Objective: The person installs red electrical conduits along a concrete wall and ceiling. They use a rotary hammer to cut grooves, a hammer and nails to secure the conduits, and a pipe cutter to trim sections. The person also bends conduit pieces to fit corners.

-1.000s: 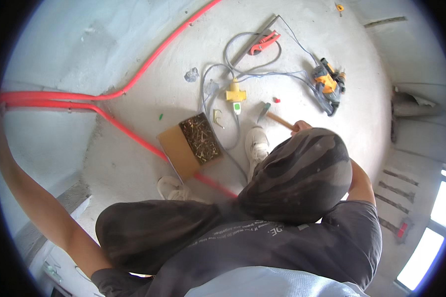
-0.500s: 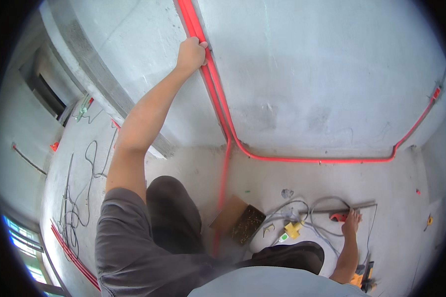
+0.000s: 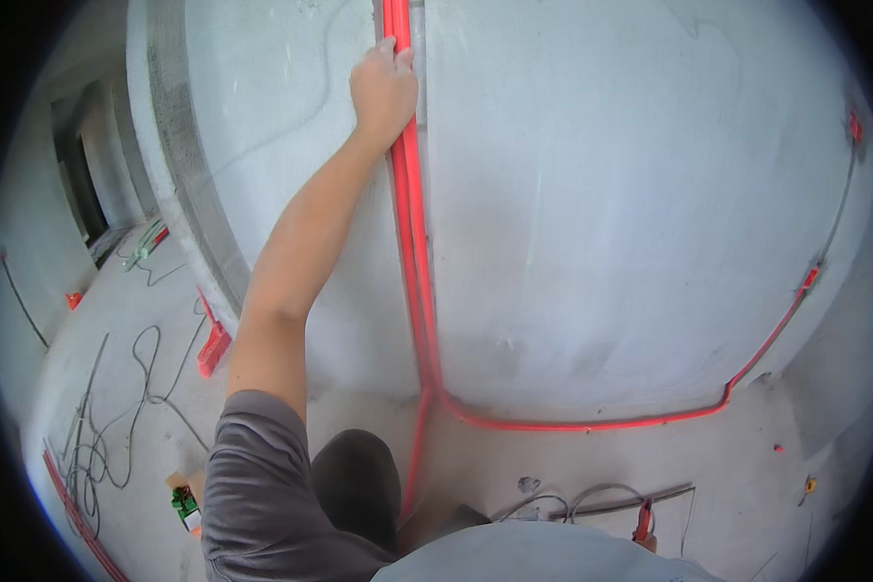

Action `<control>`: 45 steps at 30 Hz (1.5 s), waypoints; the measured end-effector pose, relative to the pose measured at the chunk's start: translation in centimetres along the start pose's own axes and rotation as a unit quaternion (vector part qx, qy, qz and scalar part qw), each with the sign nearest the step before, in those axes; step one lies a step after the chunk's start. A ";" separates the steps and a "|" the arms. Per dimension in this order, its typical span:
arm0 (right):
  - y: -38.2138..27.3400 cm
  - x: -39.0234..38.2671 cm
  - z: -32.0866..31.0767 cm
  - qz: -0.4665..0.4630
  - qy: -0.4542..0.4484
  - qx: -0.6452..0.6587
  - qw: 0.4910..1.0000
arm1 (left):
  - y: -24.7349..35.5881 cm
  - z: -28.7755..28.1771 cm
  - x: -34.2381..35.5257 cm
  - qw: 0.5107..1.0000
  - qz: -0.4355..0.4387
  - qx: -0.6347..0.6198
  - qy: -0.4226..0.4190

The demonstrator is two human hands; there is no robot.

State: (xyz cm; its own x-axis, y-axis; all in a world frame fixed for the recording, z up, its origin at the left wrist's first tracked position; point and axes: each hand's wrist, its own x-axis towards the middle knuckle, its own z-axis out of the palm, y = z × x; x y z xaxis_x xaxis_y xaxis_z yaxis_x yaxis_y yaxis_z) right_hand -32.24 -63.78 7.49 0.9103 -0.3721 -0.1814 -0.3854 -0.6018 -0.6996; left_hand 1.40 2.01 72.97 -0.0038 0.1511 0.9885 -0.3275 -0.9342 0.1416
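Note:
Against the wall, my left hand (image 3: 385, 92) is closed around the red conduit pipes (image 3: 407, 179) that run upright in a wall groove. Its fingertips press on the pipes near the top of the view. My right hand (image 3: 649, 544) shows only in part at the lower edge, closed on a red tool (image 3: 642, 522) that stands upright; its exact kind is not clear. Near the floor, one pipe bends right along the foot of the wall, while another runs onto the floor toward my knee.
Grey cables (image 3: 601, 493) lie by the right hand. At left are tangled black cables (image 3: 92, 446), loose red pipes (image 3: 73, 504), a red box-like piece (image 3: 213, 349) by the wall end and a small open carton (image 3: 186, 502). A yellow tape measure-like item (image 3: 808, 488) lies far right.
My view has tilted up. My left hand has slid higher along the pipes. My right hand has taken the red tool, which lay on the floor, and turned it upright.

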 end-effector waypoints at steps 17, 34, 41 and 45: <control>-48.6 -1.2 -17.0 -0.170 0.005 0.307 0.936 | 4.5 3.6 17.1 0.963 -0.116 -0.235 0.058; -82.3 -5.3 -28.1 -0.403 -0.089 0.293 0.862 | 5.8 5.4 18.8 0.878 -0.312 -0.345 0.115; -88.6 -6.9 -30.4 -0.283 -0.140 0.244 0.917 | 9.2 2.4 20.5 0.764 -0.487 -0.418 0.062; -88.9 -9.2 -30.6 -0.255 -0.183 0.185 0.931 | 10.5 1.5 21.2 0.828 -0.453 -0.329 0.034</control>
State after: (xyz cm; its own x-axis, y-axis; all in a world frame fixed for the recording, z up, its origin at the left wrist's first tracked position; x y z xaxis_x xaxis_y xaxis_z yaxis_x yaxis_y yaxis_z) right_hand -10.95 -28.49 92.49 0.9775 0.2017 0.0626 0.1270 -0.3248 -0.9372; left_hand -0.72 -5.02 95.47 0.4793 0.7319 0.4844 -0.6689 -0.0527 0.7415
